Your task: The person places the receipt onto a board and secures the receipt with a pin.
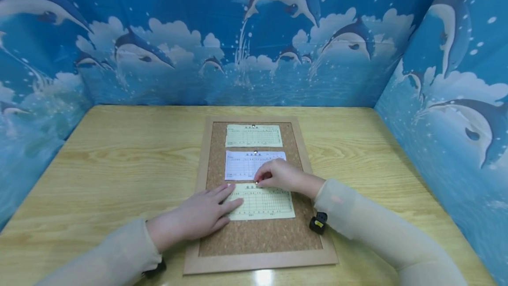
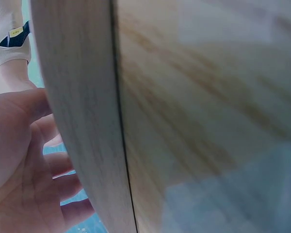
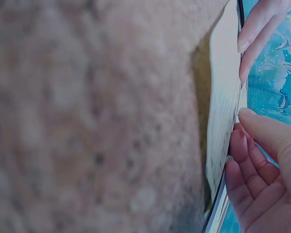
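On a framed cork board lie three printed form slips in a column. The upper green slip and the purple-white slip each have a small silver pushpin at the top edge. My left hand lies spread, its fingers on the left side of the lower green slip. With thumb and fingertips my right hand pinches a small shiny pushpin at that slip's top edge. From the right wrist view, the slip shows edge-on, slightly raised off the cork, beside the right hand.
The board's wooden frame rests on a wood-grain table. Blue dolphin-print cloth stands along the back and both sides. A black wrist camera sits over the board's right frame edge.
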`<state>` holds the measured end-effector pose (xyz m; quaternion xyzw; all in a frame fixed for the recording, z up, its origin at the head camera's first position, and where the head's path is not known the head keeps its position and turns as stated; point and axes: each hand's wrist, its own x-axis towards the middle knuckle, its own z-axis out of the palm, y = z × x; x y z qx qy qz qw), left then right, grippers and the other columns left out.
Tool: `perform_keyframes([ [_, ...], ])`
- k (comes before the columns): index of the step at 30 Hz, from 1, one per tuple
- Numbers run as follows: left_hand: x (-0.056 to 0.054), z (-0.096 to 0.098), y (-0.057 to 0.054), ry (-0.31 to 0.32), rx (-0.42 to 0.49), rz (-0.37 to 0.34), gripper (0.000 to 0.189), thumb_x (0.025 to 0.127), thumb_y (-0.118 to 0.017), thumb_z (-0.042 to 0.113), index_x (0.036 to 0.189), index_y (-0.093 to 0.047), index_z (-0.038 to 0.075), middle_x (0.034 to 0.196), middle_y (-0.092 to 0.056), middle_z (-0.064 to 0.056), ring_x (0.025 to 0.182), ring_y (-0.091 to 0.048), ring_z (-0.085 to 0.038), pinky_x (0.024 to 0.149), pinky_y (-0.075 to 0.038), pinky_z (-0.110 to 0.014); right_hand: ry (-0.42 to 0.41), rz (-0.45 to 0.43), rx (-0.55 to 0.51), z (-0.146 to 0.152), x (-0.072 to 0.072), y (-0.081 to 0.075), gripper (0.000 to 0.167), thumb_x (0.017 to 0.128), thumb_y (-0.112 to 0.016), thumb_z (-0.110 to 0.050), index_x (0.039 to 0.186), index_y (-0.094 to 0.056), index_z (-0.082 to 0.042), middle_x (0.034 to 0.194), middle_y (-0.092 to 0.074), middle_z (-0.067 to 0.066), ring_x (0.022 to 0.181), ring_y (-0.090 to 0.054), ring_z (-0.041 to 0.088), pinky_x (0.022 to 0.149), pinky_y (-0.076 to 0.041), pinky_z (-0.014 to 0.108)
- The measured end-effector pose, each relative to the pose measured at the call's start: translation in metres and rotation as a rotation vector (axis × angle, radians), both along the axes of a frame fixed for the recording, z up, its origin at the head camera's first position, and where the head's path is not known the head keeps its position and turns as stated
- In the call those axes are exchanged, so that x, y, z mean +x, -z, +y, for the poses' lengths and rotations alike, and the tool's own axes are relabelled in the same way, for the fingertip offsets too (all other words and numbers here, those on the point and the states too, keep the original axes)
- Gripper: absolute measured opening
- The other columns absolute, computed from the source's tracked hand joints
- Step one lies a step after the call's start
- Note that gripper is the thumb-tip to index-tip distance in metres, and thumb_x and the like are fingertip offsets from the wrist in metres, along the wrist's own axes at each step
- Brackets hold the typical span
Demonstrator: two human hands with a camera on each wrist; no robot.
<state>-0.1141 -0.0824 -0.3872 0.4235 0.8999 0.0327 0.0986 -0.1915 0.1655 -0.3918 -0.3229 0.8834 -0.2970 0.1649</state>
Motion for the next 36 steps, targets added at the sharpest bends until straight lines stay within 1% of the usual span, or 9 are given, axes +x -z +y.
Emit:
perform_keyframes([
  [8, 0.0002, 0.0004, -0.0022, 0.007, 0.011, 0.006, 0.049, 0.095, -0.049, 0.037, 0.141, -0.044, 0.02, 0.146, -0.032, -0.018, 0.133, -0.032, -0.035, 0.096, -0.038, -0.052, 0.02, 0.009, 0.052, -0.002, 0.0013, -0.0009, 0.008, 0.082, -0.072, -0.014, 0.09, -0.073, -0.015, 0.08, -0.065, -0.011, 0.07, -0.057, 0.002, 0.065, -0.048, 0.021],
  [14, 0.0, -0.0003, -0.001, 0.013, 0.014, 0.009, 0.049, 0.095, -0.049, 0.037, 0.141, -0.043, 0.02, 0.147, -0.032, -0.018, 0.133, -0.031, -0.035, 0.096, -0.038, -0.051, 0.022, 0.02, 0.085, -0.0033, 0.0038, -0.0044, 0.009, 0.083, -0.071, -0.016, 0.091, -0.073, -0.016, 0.081, -0.065, -0.01, 0.071, -0.057, 0.001, 0.066, -0.048, 0.02],
  [23, -0.0003, -0.0008, -0.0013, 0.023, 0.01, 0.023, 0.049, 0.095, -0.049, 0.036, 0.141, -0.043, 0.019, 0.146, -0.032, -0.019, 0.132, -0.032, -0.035, 0.096, -0.038, -0.051, 0.021, 0.034, 0.103, -0.0057, 0.0045, -0.0059, 0.009, 0.083, -0.071, -0.016, 0.092, -0.073, -0.015, 0.081, -0.066, -0.01, 0.072, -0.057, 0.002, 0.067, -0.048, 0.02],
  [36, -0.0003, -0.0007, -0.0001, 0.012, 0.009, 0.006, 0.05, 0.095, -0.049, 0.038, 0.141, -0.043, 0.02, 0.147, -0.031, -0.018, 0.133, -0.031, -0.035, 0.096, -0.038, -0.052, 0.012, 0.061, 0.147, -0.0074, 0.0044, -0.0043, 0.006, 0.083, -0.071, -0.018, 0.089, -0.073, -0.019, 0.081, -0.064, -0.013, 0.072, -0.056, -0.001, 0.067, -0.047, 0.018],
])
